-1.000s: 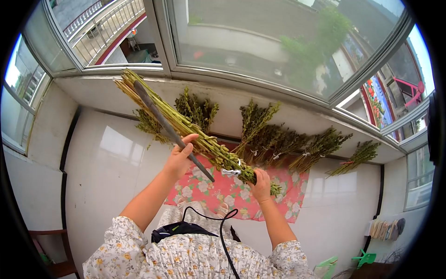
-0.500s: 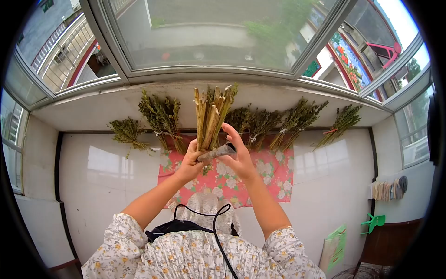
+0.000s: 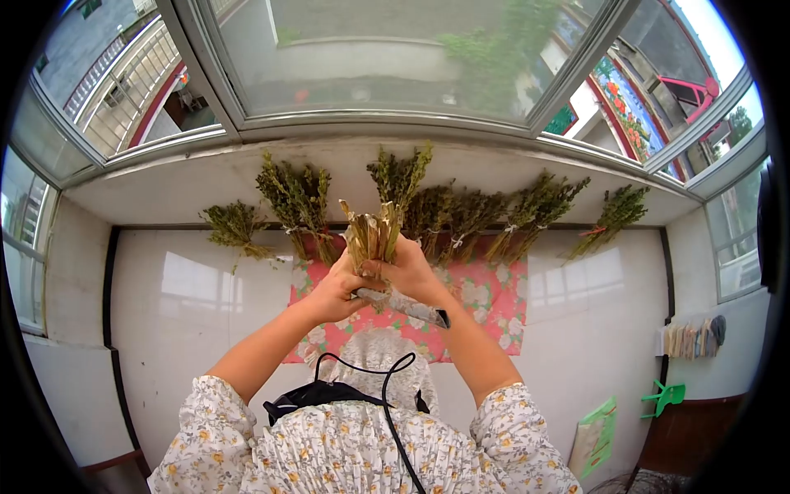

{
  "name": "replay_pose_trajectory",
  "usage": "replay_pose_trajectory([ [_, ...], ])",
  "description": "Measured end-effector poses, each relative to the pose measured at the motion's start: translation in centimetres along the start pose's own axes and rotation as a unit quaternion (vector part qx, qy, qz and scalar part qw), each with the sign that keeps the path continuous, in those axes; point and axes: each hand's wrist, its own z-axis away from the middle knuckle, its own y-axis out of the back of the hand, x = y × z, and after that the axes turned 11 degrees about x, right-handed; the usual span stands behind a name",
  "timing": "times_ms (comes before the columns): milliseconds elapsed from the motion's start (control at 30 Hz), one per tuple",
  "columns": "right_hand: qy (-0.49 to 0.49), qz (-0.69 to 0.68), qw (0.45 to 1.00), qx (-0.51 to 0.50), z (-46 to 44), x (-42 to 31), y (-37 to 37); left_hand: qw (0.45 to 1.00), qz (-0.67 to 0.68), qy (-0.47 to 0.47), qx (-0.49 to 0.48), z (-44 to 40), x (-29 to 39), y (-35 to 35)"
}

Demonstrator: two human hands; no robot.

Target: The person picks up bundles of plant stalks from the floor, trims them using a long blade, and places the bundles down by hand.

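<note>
A bundle of dried plant stalks (image 3: 374,235), its pale cut ends upward, is held in front of me between both hands. My left hand (image 3: 336,290) is closed round its lower left side. A grey, mottled tube-like object (image 3: 411,307) with a dark end juts out rightward below the bundle, its near end at my left fingers; its kind is unclear. My right hand (image 3: 415,272) is wrapped round the right side of the stalks, thumb across the front. The lower part of the bundle is hidden by my hands.
Several tied bunches of dried herbs (image 3: 296,198) lean along the wall below the window. A red floral cloth (image 3: 485,317) lies on the tiled floor (image 3: 576,313). A black cord (image 3: 387,395) hangs over my clothing. At right are a green plastic object (image 3: 665,398) and hanging cloths (image 3: 695,337).
My right hand has closed from spread fingers onto the stalks. The bundle has come lower and shows shorter, and the grey tube-like object has swung to point down and right.
</note>
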Motion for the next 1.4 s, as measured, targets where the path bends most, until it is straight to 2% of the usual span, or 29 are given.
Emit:
replay_pose_trajectory([
  [67,-0.030,-0.007,1.000,-0.002,-0.1,0.3,0.1,0.999,0.024,0.037,-0.022,-0.3,-0.2,0.0],
  [133,0.168,0.194,0.965,-0.049,-0.9,0.1,0.3,0.999,0.038,0.033,-0.021,0.1,-0.9,-0.7],
  [167,0.167,0.196,0.965,-0.045,-0.9,0.0,0.5,0.998,0.053,0.030,-0.021,0.2,-1.4,-1.2],
  [233,0.343,0.277,0.894,0.073,-0.5,-2.3,0.3,0.999,0.042,0.024,-0.005,0.2,-2.2,-2.3],
  [267,0.342,0.280,0.894,0.076,-0.8,-2.1,0.6,0.999,0.026,0.015,0.012,0.1,-2.7,-2.8],
  [333,0.269,0.227,0.935,-0.032,-1.1,-2.0,1.1,0.998,0.043,0.030,0.025,0.0,-3.5,-4.0],
  [367,0.225,0.189,0.955,-0.033,-0.6,-2.2,1.5,0.998,0.051,0.038,0.031,0.1,-3.8,-4.5],
  [400,0.223,0.191,0.956,-0.029,-0.1,-2.3,2.0,0.997,0.060,0.046,0.037,-0.1,-3.5,-4.8],
  [467,0.145,0.063,0.981,0.110,1.3,-2.4,3.4,0.986,0.046,0.007,0.159,-1.9,-0.5,-4.3],
  [500,0.131,0.066,0.977,0.154,2.7,-2.1,4.1,0.986,0.100,0.090,0.098,-2.2,-0.2,-4.0],
  [567,0.130,0.014,0.978,0.163,5.3,-0.4,3.1,0.989,0.069,0.071,0.108,-2.5,-0.6,-4.6],
  [600,0.153,0.081,0.970,0.169,6.0,-1.1,1.9,0.992,0.042,0.053,0.109,-2.6,-0.9,-4.8],
  [633,0.178,0.146,0.957,0.177,6.4,-2.0,0.9,0.986,0.085,0.049,0.137,-2.4,-0.8,-5.5],
  [667,0.188,0.135,0.960,0.157,6.2,-1.4,0.4,0.977,0.130,0.040,0.163,-2.3,-0.7,-6.3],
  [733,0.184,0.165,0.951,0.188,5.8,-0.1,0.2,0.986,0.050,-0.019,0.158,-2.8,-0.2,-6.2],
  [767,0.193,0.161,0.951,0.181,5.9,-0.1,0.5,0.993,0.023,-0.036,0.114,-2.9,0.2,-5.4],
  [833,0.032,0.003,0.986,0.165,6.8,-1.0,1.5,0.995,0.012,0.013,0.095,-2.2,-0.4,-4.9],
  [967,0.179,-0.039,0.942,0.282,8.0,-0.6,6.8,0.994,0.003,0.000,0.105,-1.6,-0.8,-2.7],
  [1067,0.162,-0.120,0.881,0.428,9.4,0.6,11.6,0.983,0.046,0.061,0.166,-1.5,-2.0,-1.8],
  [1133,0.106,-0.085,0.862,0.488,11.2,3.1,14.2,0.976,0.031,0.034,0.212,-2.1,-1.7,-0.9],
  [1233,-0.038,-0.110,0.830,0.545,15.4,7.6,15.3,0.969,0.047,0.025,0.242,-2.5,-1.1,0.1],
  [1267,-0.068,-0.117,0.832,0.539,17.4,10.7,15.9,0.967,0.048,0.018,0.251,-2.6,-0.8,0.6],
  [1300,-0.144,-0.113,0.815,0.550,18.7,10.7,14.8,0.965,0.048,0.010,0.258,-2.7,-0.8,0.9],
  [1400,-0.225,-0.135,0.810,0.525,23.3,15.6,11.7,0.957,0.048,-0.009,0.286,-3.4,0.2,1.4],
])
